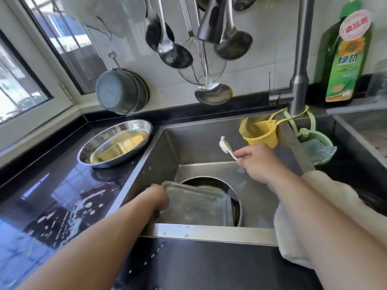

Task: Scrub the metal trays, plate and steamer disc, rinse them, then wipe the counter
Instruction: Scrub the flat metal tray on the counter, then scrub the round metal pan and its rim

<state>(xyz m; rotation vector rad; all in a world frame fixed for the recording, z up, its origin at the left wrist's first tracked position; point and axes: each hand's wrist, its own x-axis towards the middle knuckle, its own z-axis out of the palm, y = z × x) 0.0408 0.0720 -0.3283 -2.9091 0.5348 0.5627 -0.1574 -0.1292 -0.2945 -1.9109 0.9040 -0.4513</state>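
i see a square metal tray (pixel 196 206) low in the middle of the frame, down in the sink, tilted with its left edge raised; its surface looks dull and filmy. it leans over a round metal pan (pixel 230 189) that sits beneath it, showing only as a dark curved rim to the tray's upper right. left of centre, on the black counter, an oval metal dish (pixel 115 143) sits flat and shiny, with yellowish liquid pooled in its bottom.
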